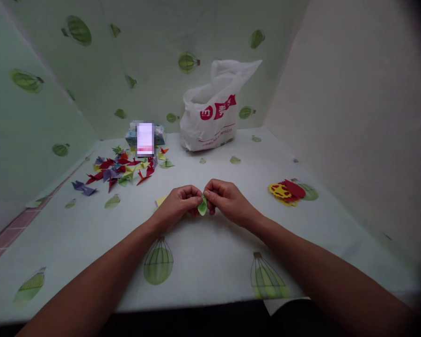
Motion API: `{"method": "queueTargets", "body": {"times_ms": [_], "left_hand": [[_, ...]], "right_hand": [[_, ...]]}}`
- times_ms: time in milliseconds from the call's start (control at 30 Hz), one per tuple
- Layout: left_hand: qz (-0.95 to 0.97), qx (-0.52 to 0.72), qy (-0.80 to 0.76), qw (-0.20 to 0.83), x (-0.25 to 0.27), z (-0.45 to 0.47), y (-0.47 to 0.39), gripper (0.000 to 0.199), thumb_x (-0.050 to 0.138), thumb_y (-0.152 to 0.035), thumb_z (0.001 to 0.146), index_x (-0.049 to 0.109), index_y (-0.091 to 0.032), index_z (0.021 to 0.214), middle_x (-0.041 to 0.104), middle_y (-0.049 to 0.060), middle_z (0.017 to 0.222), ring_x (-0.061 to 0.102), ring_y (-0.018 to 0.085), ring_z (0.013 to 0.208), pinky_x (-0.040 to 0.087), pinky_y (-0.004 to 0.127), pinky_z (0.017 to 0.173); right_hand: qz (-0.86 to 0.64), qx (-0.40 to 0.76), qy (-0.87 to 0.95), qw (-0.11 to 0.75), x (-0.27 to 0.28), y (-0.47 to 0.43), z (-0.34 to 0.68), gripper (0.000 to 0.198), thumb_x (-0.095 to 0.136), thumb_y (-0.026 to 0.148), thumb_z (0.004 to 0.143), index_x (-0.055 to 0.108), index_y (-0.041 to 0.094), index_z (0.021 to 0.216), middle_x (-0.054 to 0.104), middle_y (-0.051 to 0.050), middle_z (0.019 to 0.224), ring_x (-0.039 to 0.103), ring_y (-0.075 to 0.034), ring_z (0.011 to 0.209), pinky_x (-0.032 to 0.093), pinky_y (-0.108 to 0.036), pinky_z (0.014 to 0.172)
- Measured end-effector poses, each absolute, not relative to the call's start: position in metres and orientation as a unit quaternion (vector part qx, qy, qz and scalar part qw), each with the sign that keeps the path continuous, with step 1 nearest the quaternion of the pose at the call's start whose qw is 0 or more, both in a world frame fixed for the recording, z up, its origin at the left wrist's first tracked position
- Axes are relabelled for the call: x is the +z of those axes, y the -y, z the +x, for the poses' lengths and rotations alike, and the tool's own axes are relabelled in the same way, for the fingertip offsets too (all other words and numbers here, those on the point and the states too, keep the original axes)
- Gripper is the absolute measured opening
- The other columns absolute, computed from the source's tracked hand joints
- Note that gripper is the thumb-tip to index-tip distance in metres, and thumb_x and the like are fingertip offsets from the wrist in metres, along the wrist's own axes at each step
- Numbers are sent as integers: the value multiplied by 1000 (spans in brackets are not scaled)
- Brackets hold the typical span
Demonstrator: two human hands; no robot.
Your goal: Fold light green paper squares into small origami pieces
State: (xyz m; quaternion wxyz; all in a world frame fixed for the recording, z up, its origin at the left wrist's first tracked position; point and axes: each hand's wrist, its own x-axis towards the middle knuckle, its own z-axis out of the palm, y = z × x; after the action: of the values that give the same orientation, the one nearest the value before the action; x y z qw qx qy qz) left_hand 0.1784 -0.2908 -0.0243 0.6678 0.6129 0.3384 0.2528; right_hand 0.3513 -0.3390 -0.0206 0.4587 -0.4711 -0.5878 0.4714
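Note:
Between my two hands is a small piece of folded green paper [202, 206], lifted over the middle of the table. My left hand [180, 201] pinches it from the left with thumb and forefinger. From the right, the fingertips of my right hand [226, 196] close on its upper edge. The folds are too small to make out fully. A yellow sheet of paper [160, 201] lies behind my left hand, partly covered by it.
Many folded paper cranes [117, 168] in several colours lie heaped at the back left. Behind them a lit phone [145, 138] leans on a tissue box [160, 135]. A white plastic bag [210, 117] stands at the back wall. Red and yellow paper cutouts [287, 192] lie right.

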Motion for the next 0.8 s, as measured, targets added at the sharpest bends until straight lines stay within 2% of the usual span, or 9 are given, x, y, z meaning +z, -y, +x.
{"method": "queueTargets", "body": {"times_ms": [333,800], "left_hand": [[617,311,-348,633,-24,179,292,22,68,-37,84,62,-16,81,60,-1,70,55,10,60,45,23,57],[648,326,-346,595,-25,179,293,26,65,-40,87,63,-15,84,61,-1,69,58,9,57,48,23,56]], "right_hand": [[-440,537,544,471,-23,337,353,16,63,32,83,55,18,78,59,3,62,57,-10,56,49,-26,58],[-469,512,546,468,-20,339,349,7,61,21,77,56,18,74,57,4,62,57,-10,56,47,-25,56]]}}
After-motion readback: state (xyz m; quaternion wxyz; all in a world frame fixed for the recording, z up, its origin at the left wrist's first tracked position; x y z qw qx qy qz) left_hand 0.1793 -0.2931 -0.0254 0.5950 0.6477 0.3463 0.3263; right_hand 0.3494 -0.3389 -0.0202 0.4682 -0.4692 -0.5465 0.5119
